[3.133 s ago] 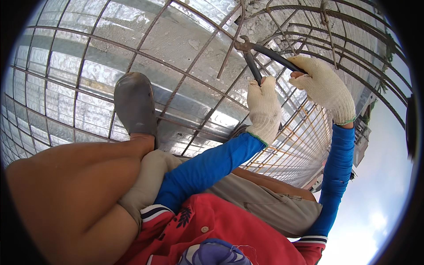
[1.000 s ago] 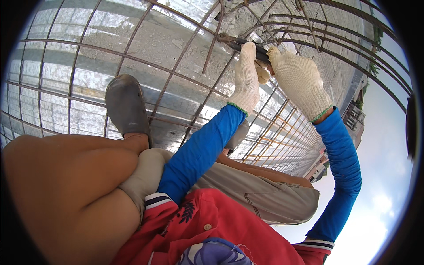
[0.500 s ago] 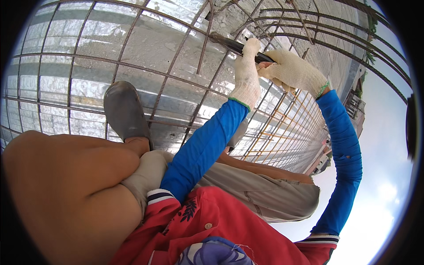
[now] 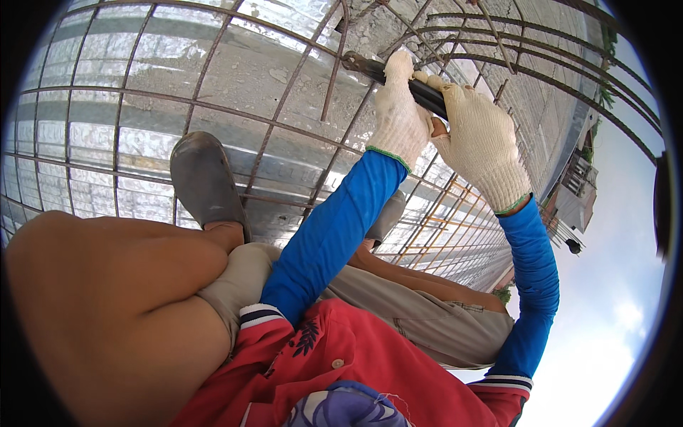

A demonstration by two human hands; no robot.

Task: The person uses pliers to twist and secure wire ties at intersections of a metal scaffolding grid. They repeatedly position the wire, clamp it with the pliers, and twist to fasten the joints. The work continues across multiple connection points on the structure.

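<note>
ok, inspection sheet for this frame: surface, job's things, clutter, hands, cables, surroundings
Surface: rusty rebar grid over ribbed metal decking; a grey shoe stands on it.
Job's things: dark-handled pliers, head at a bar crossing.
Clutter: nothing seen.
Hands: left hand and right hand, both in white knit gloves, closed on the pliers handles.
Cables: nothing seen; tie wire too small to tell.
Surroundings: curved rebar cage at upper right, buildings and sky beyond the edge.
</note>
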